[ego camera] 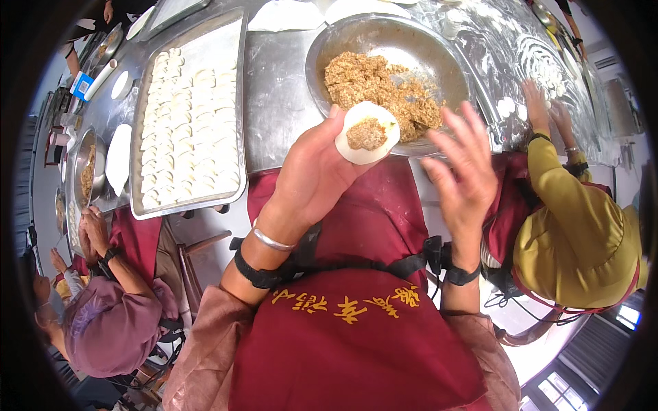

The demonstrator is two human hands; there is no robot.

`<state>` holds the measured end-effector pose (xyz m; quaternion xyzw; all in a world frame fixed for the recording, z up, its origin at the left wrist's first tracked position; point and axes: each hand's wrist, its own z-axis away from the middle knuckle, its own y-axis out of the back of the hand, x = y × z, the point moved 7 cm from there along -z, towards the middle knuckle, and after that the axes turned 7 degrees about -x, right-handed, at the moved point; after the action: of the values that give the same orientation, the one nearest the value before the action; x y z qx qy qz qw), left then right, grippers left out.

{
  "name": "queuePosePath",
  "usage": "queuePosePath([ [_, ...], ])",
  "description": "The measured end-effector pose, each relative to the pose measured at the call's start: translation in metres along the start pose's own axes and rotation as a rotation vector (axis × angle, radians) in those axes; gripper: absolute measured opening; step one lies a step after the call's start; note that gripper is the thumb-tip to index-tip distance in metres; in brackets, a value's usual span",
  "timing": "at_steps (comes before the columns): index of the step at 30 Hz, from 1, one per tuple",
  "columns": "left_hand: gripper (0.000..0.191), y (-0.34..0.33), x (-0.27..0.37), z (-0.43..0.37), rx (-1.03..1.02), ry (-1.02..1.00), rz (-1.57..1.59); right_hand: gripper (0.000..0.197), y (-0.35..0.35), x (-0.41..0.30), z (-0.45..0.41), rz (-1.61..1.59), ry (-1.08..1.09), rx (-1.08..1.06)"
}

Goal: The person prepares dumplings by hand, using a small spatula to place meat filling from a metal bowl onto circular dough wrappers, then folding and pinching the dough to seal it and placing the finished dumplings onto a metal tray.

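My left hand (318,167) holds a round dumpling wrapper (354,153) on its fingers, the thumb at the wrapper's edge. A lump of brown minced filling (367,134) sits in the middle of the flat wrapper. To the right, my right hand (462,169) is raised with fingers apart and nothing in it. Behind both hands stands a wide steel bowl (329,38), partly full of crumbly brown filling (360,77). The wrapper hides a piece of the bowl's near side.
A metal tray (211,41) with rows of folded dumplings (180,133) lies left on the steel table (277,103). A co-worker in yellow (576,257) handles dough pieces at right on the floured surface. Another co-worker (113,323) sits left near a smaller filling bowl (88,172).
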<state>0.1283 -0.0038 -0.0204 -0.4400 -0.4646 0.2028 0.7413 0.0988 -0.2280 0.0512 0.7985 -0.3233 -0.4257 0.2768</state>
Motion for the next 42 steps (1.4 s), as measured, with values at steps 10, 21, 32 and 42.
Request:
queuePosePath([
  [10,0.053,-0.017,-0.004,0.012,-0.092,-0.084,-0.207,0.024,-0.036,-0.034,-0.014,-0.203,0.211,0.045],
  [21,0.044,-0.015,0.011,0.006,-0.031,-0.351,-0.649,0.015,-0.047,-0.031,-0.035,-0.387,0.074,0.155],
  [32,0.053,-0.009,0.016,0.003,-0.024,-0.524,-0.389,0.041,-0.08,-0.012,-0.018,-1.006,-0.317,0.179],
  [42,0.051,-0.011,0.012,0.008,-0.039,-0.556,-0.408,0.031,-0.085,-0.027,-0.017,-1.099,-0.251,0.234],
])
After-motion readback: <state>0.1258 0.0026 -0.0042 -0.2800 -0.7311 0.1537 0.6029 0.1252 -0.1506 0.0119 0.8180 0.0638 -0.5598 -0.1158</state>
